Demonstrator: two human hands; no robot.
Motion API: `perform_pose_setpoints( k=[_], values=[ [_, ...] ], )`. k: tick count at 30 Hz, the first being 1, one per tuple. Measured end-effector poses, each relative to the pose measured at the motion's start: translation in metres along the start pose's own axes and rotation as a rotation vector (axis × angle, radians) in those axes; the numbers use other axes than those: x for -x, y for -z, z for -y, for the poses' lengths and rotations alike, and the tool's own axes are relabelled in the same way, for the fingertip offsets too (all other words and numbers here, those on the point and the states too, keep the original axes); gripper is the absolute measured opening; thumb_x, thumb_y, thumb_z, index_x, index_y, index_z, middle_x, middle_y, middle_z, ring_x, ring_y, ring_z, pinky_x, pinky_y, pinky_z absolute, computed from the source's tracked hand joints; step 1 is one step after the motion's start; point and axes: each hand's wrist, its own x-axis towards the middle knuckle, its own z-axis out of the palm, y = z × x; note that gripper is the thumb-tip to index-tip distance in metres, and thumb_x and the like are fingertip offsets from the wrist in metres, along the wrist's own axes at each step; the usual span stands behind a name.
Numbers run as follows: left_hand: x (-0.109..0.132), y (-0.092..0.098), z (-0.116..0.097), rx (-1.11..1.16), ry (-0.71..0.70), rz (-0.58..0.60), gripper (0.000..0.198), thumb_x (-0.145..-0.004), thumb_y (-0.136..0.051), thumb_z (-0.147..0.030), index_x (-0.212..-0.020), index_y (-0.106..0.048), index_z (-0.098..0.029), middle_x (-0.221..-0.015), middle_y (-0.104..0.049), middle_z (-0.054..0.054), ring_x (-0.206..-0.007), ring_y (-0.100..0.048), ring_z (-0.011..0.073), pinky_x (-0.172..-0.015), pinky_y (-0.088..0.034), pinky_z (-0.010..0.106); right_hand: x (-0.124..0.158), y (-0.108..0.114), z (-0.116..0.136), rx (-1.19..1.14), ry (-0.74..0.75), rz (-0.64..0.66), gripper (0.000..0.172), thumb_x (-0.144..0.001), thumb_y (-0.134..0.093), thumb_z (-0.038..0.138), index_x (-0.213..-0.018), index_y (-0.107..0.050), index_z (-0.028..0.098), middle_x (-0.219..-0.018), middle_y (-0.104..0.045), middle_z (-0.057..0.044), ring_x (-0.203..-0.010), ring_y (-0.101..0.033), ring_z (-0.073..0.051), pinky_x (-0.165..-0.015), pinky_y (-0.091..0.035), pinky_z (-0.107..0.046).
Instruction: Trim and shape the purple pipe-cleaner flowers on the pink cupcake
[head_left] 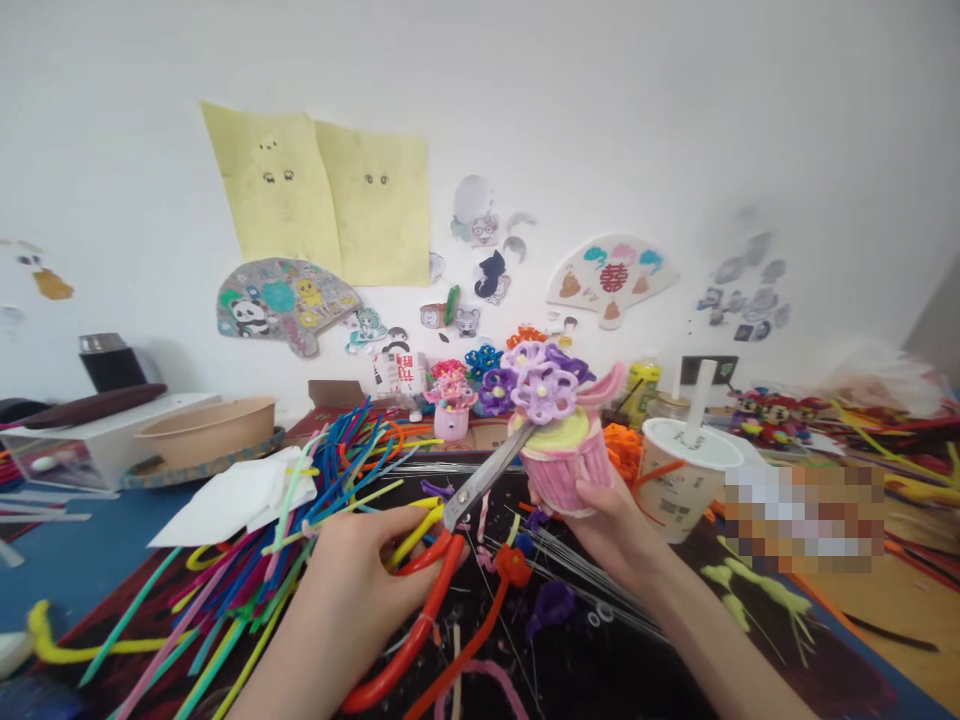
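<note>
My left hand grips scissors with large red-orange handles. Their blades point up and right, with the tips at the base of the flowers. A yellow strip shows by the fingers; I cannot tell whether it belongs to the scissors. In my right hand is a pink fuzzy flower pot made of pipe cleaners, tilted a little, with a pale yellow-green top. Lilac and purple pipe-cleaner flowers stand out of it, and a pink ear-like loop rises on its right side.
Loose pipe cleaners lie heaped at the left. A lidded drink cup with a straw stands close to my right wrist. Behind are a smaller pink flower pot and a tan bowl. An orange pipe-cleaner flower and scraps lie on the dark mat.
</note>
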Motion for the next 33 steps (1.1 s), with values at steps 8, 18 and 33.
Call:
perform_pose_setpoints(
  k=[8, 18, 33],
  values=[
    [0.0024, -0.0055, -0.0014, 0.099, -0.020, -0.005, 0.030, -0.077, -0.055, -0.037, -0.068, -0.073, -0.015, -0.056, -0.061, -0.002, -0.057, -0.048, 0.0123, -0.053, -0.039, 0.018, -0.0002, 0.0012, -0.0003, -0.011, -0.016, 0.000, 0.064, -0.062, -0.081, 0.033, -0.119, -0.053, 0.024, -0.095, -0.064, -0.005, -0.074, -0.059, -0.018, -0.065, -0.050, -0.028],
    [-0.0023, -0.0084, -0.0019, -0.035, 0.040, 0.116, 0.037, -0.078, -0.048, -0.040, -0.051, -0.036, -0.018, -0.055, -0.024, -0.006, -0.057, -0.023, 0.0092, -0.049, -0.019, 0.021, -0.0006, -0.0009, 0.0019, 0.000, -0.014, 0.007, 0.058, -0.060, -0.082, 0.038, -0.110, -0.058, 0.021, -0.084, -0.064, -0.004, -0.067, -0.057, -0.016, -0.059, -0.048, -0.025],
    [-0.0010, -0.0094, -0.0059, -0.147, 0.085, 0.158, 0.027, -0.079, -0.054, -0.047, -0.077, -0.061, -0.021, -0.069, -0.062, -0.002, -0.062, -0.052, 0.0147, -0.059, -0.031, 0.023, -0.0003, -0.0017, -0.0001, -0.010, -0.037, -0.025, 0.054, -0.058, -0.082, 0.041, -0.102, -0.061, 0.019, -0.076, -0.062, -0.003, -0.061, -0.052, -0.014, -0.053, -0.044, -0.023]
  ],
)
